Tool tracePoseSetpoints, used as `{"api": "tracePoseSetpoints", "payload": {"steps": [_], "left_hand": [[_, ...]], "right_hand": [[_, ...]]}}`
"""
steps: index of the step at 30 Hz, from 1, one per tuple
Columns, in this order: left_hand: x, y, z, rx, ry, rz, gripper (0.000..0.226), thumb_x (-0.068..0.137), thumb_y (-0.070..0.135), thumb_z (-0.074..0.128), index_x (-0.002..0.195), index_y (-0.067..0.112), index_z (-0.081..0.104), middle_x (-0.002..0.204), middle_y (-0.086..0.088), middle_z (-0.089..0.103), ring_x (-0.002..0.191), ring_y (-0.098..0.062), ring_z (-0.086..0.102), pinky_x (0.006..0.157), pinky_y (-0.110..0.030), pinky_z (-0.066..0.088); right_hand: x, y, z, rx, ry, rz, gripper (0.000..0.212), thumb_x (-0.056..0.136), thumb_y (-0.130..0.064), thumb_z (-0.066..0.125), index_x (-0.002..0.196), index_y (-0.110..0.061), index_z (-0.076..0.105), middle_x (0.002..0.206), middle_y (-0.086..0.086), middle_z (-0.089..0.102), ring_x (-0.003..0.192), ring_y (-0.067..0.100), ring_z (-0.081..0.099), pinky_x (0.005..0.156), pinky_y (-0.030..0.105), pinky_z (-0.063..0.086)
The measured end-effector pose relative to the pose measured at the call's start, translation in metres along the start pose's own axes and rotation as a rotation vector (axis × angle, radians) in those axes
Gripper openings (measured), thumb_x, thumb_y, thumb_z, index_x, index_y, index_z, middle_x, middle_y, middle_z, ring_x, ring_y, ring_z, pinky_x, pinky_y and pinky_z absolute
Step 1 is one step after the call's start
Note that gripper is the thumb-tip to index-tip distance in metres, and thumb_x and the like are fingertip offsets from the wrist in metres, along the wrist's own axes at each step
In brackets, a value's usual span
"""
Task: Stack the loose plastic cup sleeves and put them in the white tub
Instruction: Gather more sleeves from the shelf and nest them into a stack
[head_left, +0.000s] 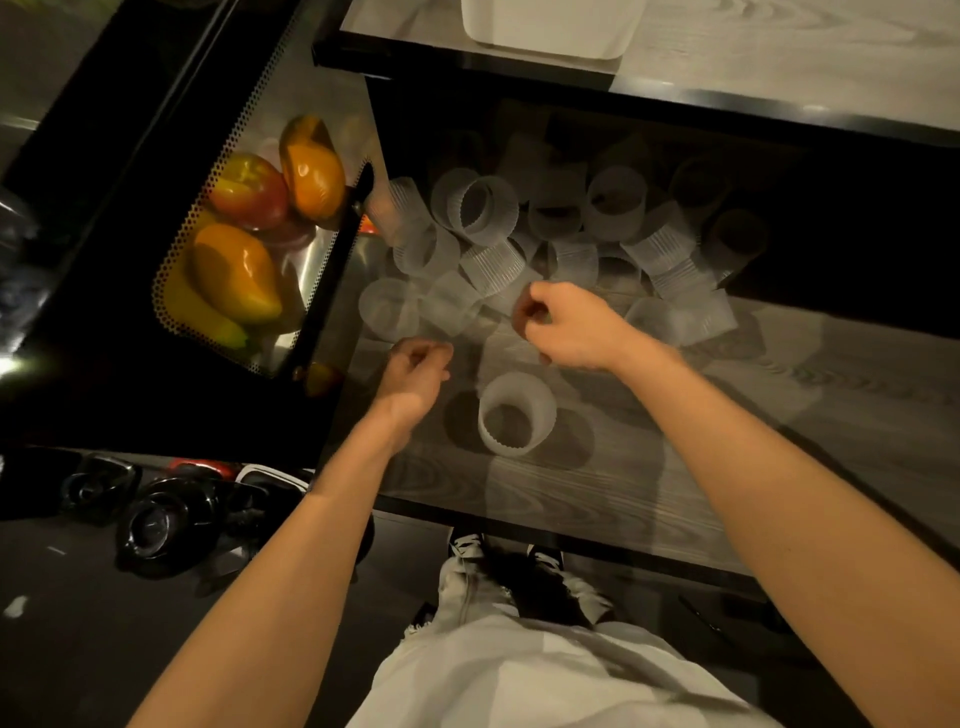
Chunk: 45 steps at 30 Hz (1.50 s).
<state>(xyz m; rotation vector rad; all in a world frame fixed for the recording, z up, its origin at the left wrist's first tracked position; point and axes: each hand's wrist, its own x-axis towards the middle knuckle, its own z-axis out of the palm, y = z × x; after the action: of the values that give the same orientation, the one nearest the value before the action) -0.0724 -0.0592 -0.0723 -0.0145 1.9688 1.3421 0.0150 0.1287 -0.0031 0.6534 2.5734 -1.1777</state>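
Head view: a dim wood-grain worktop (597, 499) is being looked down on from above.
Cup sleeves (519, 244): a heap of translucent ribbed rings is being shown at the middle of the worktop. It spreads from 9 o'clock to 3 o'clock, with most rings lying on their sides and touching one another.
Upright sleeve (517, 413): one is standing apart at 6 o'clock of the heap, open end up, between the two forearms.
White tub (550, 26): it is sitting on the higher level at 12 o'clock, well apart from the heap, and is being cut off by the frame edge.
Left hand (418, 371): it is being held at 10 o'clock of the upright sleeve, fingers curled toward the thumb. Whether anything is being pinched cannot be told.
Right hand (566, 327): it is being held at the heap's 6 o'clock edge, thumb and forefinger drawn together. Whether a clear sleeve is being gripped cannot be told.
Fruit tray (171, 280): orange and red fruit are being carried in a perforated metal tray at 9 o'clock of the heap.
Black dishes (156, 514): they are lying at 8 o'clock, below the worktop's edge.
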Motion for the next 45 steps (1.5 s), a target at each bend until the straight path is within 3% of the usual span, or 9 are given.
{"api": "tracePoseSetpoints", "payload": {"steps": [5, 9, 11, 14, 19, 26, 34, 37, 45], "left_hand": [[0.019, 0.008, -0.003, -0.142, -0.079, -0.137, 0.069, 0.069, 0.056, 0.069, 0.127, 0.02, 0.066, 0.123, -0.009, 0.07, 0.115, -0.027, 0.066, 0.102, -0.049, 0.051], [0.017, 0.02, 0.003, -0.25, -0.088, -0.114, 0.029, 0.096, 0.036, 0.058, 0.118, 0.021, 0.071, 0.113, -0.001, 0.075, 0.111, -0.019, 0.068, 0.093, -0.035, 0.053], [0.02, 0.02, 0.004, -0.279, -0.084, -0.129, 0.033, 0.099, 0.034, 0.055, 0.127, 0.021, 0.066, 0.122, 0.0, 0.071, 0.118, -0.017, 0.063, 0.099, -0.033, 0.048], [0.023, 0.022, 0.002, -0.324, -0.066, -0.142, 0.05, 0.089, 0.041, 0.062, 0.133, 0.018, 0.064, 0.131, -0.002, 0.067, 0.127, -0.017, 0.059, 0.112, -0.036, 0.042], [0.022, 0.023, -0.001, -0.402, 0.016, -0.138, 0.032, 0.094, 0.014, 0.069, 0.124, 0.004, 0.062, 0.107, -0.006, 0.073, 0.111, -0.021, 0.069, 0.088, -0.025, 0.052], [-0.012, 0.035, -0.003, -0.369, -0.11, 0.13, 0.076, 0.067, 0.004, 0.083, 0.136, 0.004, 0.05, 0.122, -0.012, 0.066, 0.111, -0.022, 0.068, 0.08, -0.026, 0.055], [-0.051, 0.041, -0.008, 0.04, -0.35, 0.283, 0.085, 0.068, -0.003, 0.088, 0.141, 0.013, 0.048, 0.131, -0.005, 0.061, 0.12, -0.018, 0.065, 0.098, -0.036, 0.056], [-0.06, 0.036, -0.007, 0.147, -0.362, 0.308, 0.084, 0.07, -0.006, 0.086, 0.141, 0.016, 0.048, 0.13, -0.001, 0.06, 0.121, -0.015, 0.063, 0.103, -0.038, 0.054], [-0.065, 0.027, -0.003, 0.409, -0.372, 0.456, 0.086, 0.067, 0.001, 0.09, 0.141, 0.016, 0.047, 0.124, 0.002, 0.056, 0.117, -0.016, 0.062, 0.098, -0.045, 0.057]], "right_hand": [[0.042, -0.012, 0.026, 0.033, -0.135, 0.049, 0.042, 0.101, -0.021, 0.054, 0.142, -0.025, 0.046, 0.098, 0.008, 0.072, 0.068, 0.016, 0.071, 0.059, 0.024, 0.057], [0.064, -0.02, 0.04, 0.054, -0.185, 0.149, 0.061, 0.1, -0.026, 0.053, 0.156, -0.024, 0.028, 0.099, 0.003, 0.077, 0.073, 0.015, 0.074, 0.071, 0.031, 0.056], [0.07, -0.019, 0.044, 0.176, -0.148, 0.174, 0.062, 0.098, -0.026, 0.057, 0.155, -0.017, 0.031, 0.113, 0.0, 0.07, 0.075, 0.019, 0.075, 0.066, 0.027, 0.052], [0.066, -0.013, 0.044, 0.359, -0.092, 0.238, 0.064, 0.098, -0.03, 0.059, 0.154, -0.012, 0.033, 0.104, 0.008, 0.072, 0.092, 0.027, 0.075, 0.078, 0.036, 0.06], [0.043, -0.012, 0.025, 0.661, -0.016, 0.285, 0.039, 0.096, -0.021, 0.067, 0.132, -0.018, 0.055, 0.106, 0.005, 0.065, 0.077, 0.01, 0.063, 0.058, 0.022, 0.047], [-0.009, -0.007, -0.01, 0.54, 0.021, 0.062, 0.04, 0.086, -0.015, 0.078, 0.121, -0.014, 0.06, 0.106, 0.008, 0.066, 0.089, 0.012, 0.06, 0.068, 0.025, 0.048], [-0.058, 0.015, -0.025, 0.323, -0.152, -0.055, 0.057, 0.077, -0.013, 0.087, 0.125, -0.019, 0.058, 0.099, 0.006, 0.061, 0.081, 0.019, 0.061, 0.082, 0.036, 0.059], [-0.063, 0.019, -0.019, 0.259, -0.177, -0.055, 0.06, 0.073, -0.013, 0.089, 0.121, -0.022, 0.054, 0.109, 0.011, 0.065, 0.093, 0.032, 0.069, 0.084, 0.045, 0.06], [-0.068, 0.018, -0.004, 0.002, -0.178, -0.11, 0.059, 0.073, -0.019, 0.088, 0.114, -0.023, 0.046, 0.099, 0.003, 0.063, 0.087, 0.02, 0.067, 0.078, 0.042, 0.059]]}}
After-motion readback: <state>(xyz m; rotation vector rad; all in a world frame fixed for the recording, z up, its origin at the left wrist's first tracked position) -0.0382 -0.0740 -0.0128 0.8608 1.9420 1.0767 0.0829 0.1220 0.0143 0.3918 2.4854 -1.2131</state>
